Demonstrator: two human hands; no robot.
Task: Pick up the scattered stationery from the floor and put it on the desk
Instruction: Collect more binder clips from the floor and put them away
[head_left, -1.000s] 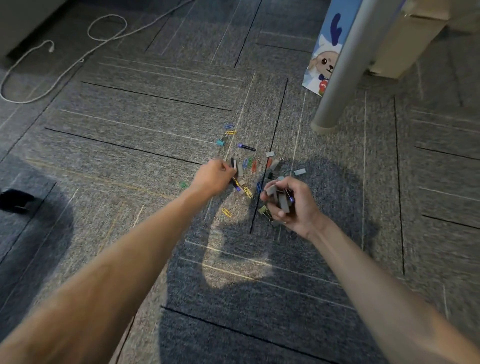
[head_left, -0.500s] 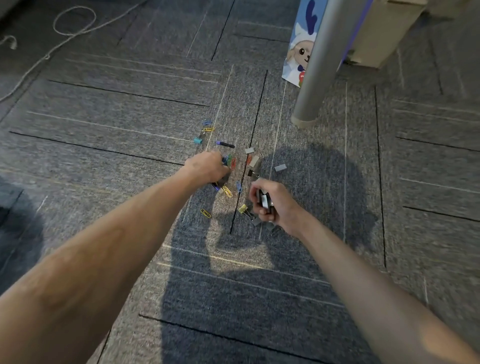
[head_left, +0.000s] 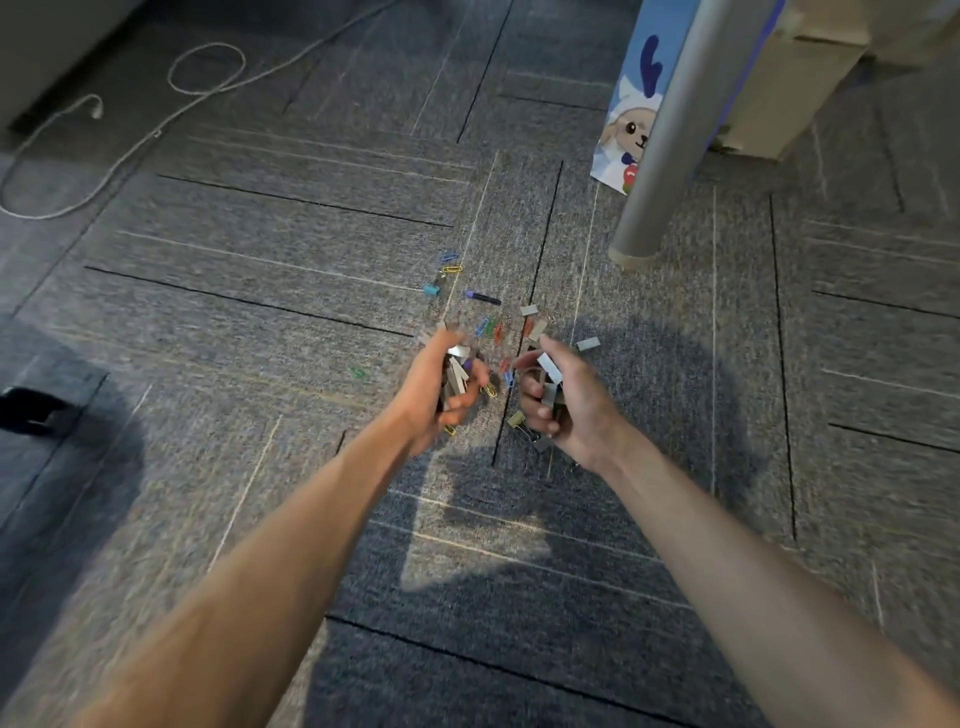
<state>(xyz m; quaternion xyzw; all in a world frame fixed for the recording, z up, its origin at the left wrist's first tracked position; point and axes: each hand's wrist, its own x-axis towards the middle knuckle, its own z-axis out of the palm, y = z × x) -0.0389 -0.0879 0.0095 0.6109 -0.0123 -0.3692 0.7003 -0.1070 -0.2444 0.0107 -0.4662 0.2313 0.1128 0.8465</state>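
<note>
Stationery (head_left: 498, 332) is strewn over a small patch of the carpeted floor (head_left: 260, 322), just short of a grey table leg (head_left: 654, 156). The table top is not seen. Both hands are held low over the near edge of that patch, close together but not touching.

The left hand (head_left: 441, 387) is clenched round a bunch of staple strips and clips, though the exact grip is hidden by blur. The right hand (head_left: 569, 402) is curled round several staple strips, with 1 standing out above the fingers.

The loose pieces lie mostly beyond the fingertips, toward the leg. A loose strip (head_left: 587, 343) lies just past the right hand, which is the nearer 1. A purple piece (head_left: 480, 297), its long axis set across the view, and a yellow clip (head_left: 453, 269) lie farther out and nearer the left hand. A green clip (head_left: 357, 372) lies alone, to the left of that hand.

Both hands are judged nearly full, so a trip to the table may be needed before much more is gathered.
</note>
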